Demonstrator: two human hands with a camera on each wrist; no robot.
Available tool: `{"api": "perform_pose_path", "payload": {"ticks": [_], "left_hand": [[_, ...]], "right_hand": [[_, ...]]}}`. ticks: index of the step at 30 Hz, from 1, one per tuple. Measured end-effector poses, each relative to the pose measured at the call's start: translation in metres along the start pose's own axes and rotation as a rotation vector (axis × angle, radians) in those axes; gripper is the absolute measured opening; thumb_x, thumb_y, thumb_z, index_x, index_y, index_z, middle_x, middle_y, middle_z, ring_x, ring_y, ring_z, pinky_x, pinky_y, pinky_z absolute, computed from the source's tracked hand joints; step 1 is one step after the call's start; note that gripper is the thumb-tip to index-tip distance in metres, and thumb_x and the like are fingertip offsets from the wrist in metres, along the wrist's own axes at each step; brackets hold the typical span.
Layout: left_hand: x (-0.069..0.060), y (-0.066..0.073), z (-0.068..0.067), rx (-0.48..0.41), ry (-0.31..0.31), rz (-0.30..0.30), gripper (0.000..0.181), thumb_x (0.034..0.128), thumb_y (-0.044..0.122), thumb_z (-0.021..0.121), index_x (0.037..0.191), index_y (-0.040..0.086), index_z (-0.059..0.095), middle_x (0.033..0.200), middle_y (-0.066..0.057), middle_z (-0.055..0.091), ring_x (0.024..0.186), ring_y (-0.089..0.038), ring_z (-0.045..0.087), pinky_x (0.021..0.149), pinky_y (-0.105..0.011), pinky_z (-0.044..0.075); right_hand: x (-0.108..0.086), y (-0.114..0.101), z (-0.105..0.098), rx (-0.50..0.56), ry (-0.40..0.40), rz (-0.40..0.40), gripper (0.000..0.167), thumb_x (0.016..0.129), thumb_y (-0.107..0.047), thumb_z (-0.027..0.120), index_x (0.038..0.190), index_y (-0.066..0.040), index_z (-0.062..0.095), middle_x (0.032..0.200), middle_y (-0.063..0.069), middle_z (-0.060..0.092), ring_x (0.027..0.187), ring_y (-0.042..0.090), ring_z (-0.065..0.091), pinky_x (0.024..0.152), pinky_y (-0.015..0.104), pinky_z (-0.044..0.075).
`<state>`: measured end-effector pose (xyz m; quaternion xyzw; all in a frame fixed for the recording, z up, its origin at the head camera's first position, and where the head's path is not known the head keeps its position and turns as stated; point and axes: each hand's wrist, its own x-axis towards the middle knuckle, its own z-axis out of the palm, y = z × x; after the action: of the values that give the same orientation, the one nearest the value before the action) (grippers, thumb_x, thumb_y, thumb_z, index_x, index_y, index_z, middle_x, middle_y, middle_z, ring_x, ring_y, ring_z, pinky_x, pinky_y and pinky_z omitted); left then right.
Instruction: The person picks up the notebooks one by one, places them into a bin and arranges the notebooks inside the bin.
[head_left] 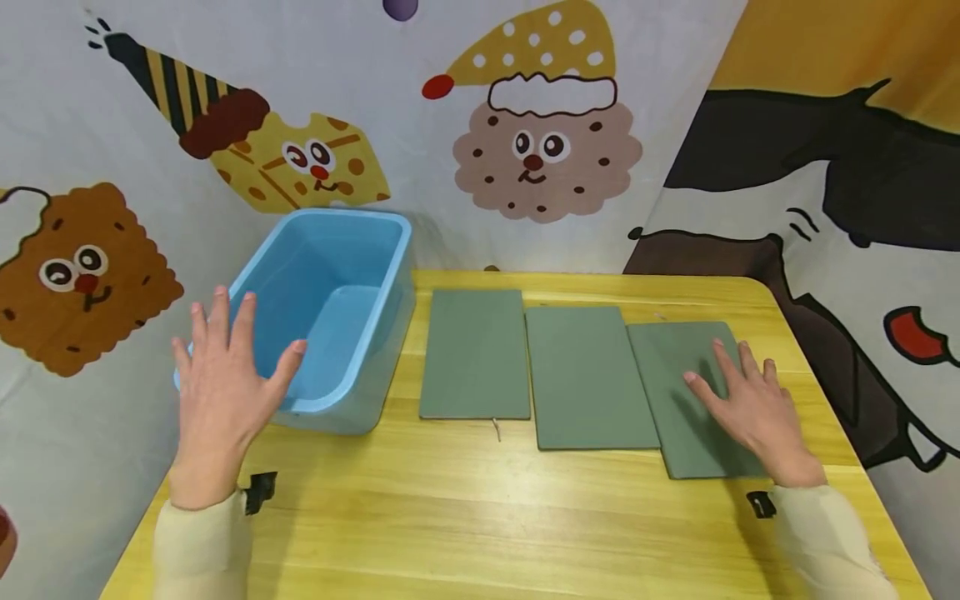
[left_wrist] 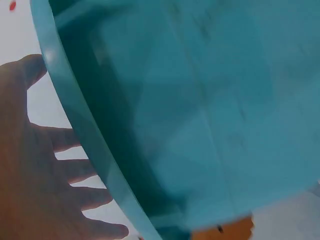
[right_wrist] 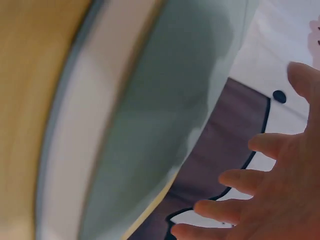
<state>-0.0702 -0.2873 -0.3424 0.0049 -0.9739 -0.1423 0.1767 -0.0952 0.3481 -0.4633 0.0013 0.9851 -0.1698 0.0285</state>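
My left hand (head_left: 217, 400) hovers with spread fingers at the near left side of a light blue plastic bin (head_left: 386, 350). Its fingertips come close to the bin's rim in the left wrist view; whether they touch it I cannot tell. Over the rightmost green book (head_left: 675, 379) hangs my right hand (head_left: 757, 412), fingers apart and holding nothing, its shadow on the cover. Pale page edges (right_wrist: 95, 100) of a book show in the right wrist view. A middle green book (head_left: 588, 379) and a left green book (head_left: 476, 354) lie flat in the same row.
The wooden table (head_left: 487, 517) carries the bin at its left and the books along its back half. Black tape pieces (head_left: 260, 492) mark the front near each wrist. A thin twig-like bit (head_left: 496, 429) lies below the left book. Behind hangs a cartoon-printed cloth (head_left: 420, 150).
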Motion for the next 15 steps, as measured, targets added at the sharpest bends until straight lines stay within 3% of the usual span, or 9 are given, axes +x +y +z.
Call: {"api": "perform_pose_path", "payload": {"ticks": [8,12,15], "left_hand": [[-0.006,-0.050,-0.003,-0.062,-0.017,-0.144,0.086,0.1051,0.058,0.045,0.162,-0.003,0.023,0.171,-0.025,0.006,0.155,-0.051,-0.002,0.115,-0.079,0.003],[-0.006,-0.065,-0.001,-0.097,-0.055,-0.189,0.085,0.1065,0.057,0.041,0.162,-0.003,0.021,0.171,-0.025,0.003,0.155,-0.050,-0.005,0.116,-0.077,0.002],[-0.005,-0.070,0.003,-0.115,-0.085,-0.198,0.084,0.1073,0.056,0.040,0.163,-0.003,0.020,0.170,-0.027,0.003,0.155,-0.052,-0.004,0.117,-0.075,0.003]], "right_hand": [[-0.001,0.026,-0.005,0.018,-0.125,0.128,0.111,0.099,-0.068,0.052,0.161,0.010,0.004,0.145,0.056,0.020,0.122,0.075,0.032,0.090,0.081,0.034],[-0.001,0.034,-0.007,-0.019,-0.186,0.195,0.123,0.094,-0.072,0.056,0.154,0.022,0.005,0.133,0.060,0.027,0.110,0.075,0.038,0.084,0.077,0.041],[0.003,0.036,-0.007,-0.033,-0.199,0.196,0.125,0.092,-0.071,0.061,0.148,0.029,0.010,0.127,0.062,0.029,0.106,0.075,0.040,0.083,0.076,0.042]]}}
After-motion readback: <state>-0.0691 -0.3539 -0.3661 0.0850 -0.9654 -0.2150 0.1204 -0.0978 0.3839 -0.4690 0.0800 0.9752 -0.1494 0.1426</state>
